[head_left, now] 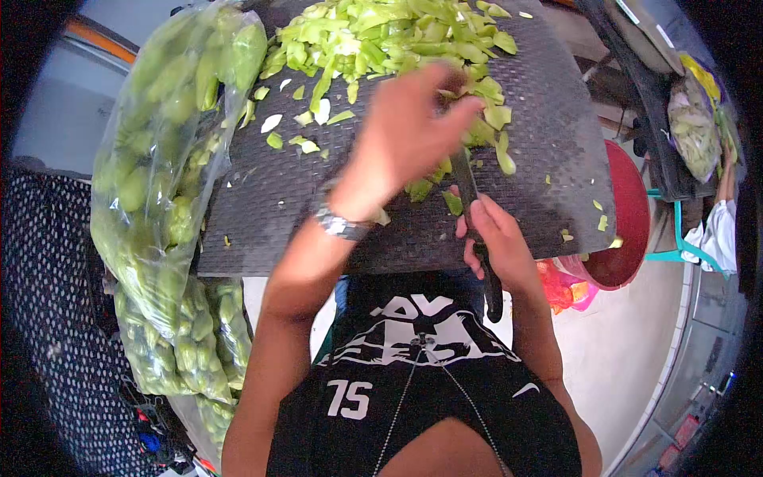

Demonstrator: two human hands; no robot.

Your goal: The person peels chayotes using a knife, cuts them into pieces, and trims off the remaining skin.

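Jutting across the near edge of the table (262, 215), a knife (465, 179) is clasped by the right hand (502, 238), with the fingers wrapped round its handle and the butt left bare on the near side of that edge. The blade is pointed toward the table's far side. Judged by its looks, the knife is stiff and fairly light, and is best taken by the dark handle, clear of the blade; a damp grip could let it slip.

Above the middle of the table, the left hand (405, 131) is blurred; its thumb is seen apart from the fingers, but whether anything is pinched there cannot be told. Past it, green pieces (373, 36) are heaped on the table's far part, with loose bits scattered toward its middle. These can be expected to be light, thin and slightly slippery, and easily broken; single bits are best pinched by their flat sides, and the heap is best scooped from below with a cupped palm.

Along the table's left edge, a clear bag (171, 103) is filled with green vegetables (133, 191); it is likely heavy and apt to sag, so it is better supported underneath than pulled by its thin plastic. Beyond the table's right edge, a red bucket (629, 191) is set lower down
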